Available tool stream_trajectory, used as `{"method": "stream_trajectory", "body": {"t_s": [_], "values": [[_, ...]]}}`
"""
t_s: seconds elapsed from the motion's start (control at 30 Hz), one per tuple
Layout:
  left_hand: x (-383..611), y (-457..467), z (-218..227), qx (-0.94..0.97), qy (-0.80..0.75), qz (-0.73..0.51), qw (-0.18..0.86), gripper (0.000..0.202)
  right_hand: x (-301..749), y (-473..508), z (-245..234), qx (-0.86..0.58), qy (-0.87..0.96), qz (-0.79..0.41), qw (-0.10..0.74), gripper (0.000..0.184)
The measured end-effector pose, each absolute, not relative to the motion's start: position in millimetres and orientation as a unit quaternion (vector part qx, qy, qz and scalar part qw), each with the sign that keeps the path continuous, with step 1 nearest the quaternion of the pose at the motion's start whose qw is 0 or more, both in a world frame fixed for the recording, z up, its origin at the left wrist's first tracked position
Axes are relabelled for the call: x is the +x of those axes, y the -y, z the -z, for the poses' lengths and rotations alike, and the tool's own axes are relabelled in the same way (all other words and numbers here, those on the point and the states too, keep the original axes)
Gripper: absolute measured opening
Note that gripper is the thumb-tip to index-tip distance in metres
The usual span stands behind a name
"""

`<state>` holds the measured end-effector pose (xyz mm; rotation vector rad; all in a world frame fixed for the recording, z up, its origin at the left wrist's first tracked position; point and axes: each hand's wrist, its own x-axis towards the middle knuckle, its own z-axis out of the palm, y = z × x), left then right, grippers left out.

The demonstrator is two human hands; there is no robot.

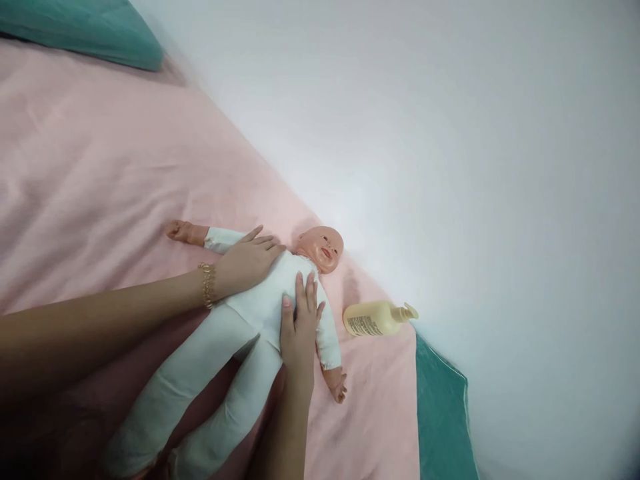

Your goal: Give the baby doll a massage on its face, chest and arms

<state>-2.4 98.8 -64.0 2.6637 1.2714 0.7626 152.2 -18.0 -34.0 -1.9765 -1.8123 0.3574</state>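
So I've got the soft white cloth-bodied baby doll with the plastic head (273,300) lying face-up on a pink fabric bedsheet (100,173), head pointing at the plain white wall (450,133) right alongside. My left hand (247,261) lies flat and open on its chest and shoulder, my right hand (299,320) flat and open on its side. A cream plastic pump bottle (376,318) lies on its side just beside the doll's arm, with teal pillows (85,30) at the far corner and near the bottle.
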Motion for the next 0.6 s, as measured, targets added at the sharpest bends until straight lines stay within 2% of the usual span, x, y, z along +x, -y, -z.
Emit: {"method": "stream_trajectory", "body": {"t_s": [0.33, 0.6], "values": [[-3.0, -98.2, 63.4, 0.873, -0.413, -0.256, 0.039, 0.044, 156.9, 19.2, 44.1, -0.784, 0.566, -0.116, 0.228, 0.067], [-3.6, -106.3, 64.8, 0.894, -0.390, -0.213, 0.051, 0.043, 167.1, 21.1, 42.0, -0.775, 0.565, -0.136, 0.249, 0.062]]}}
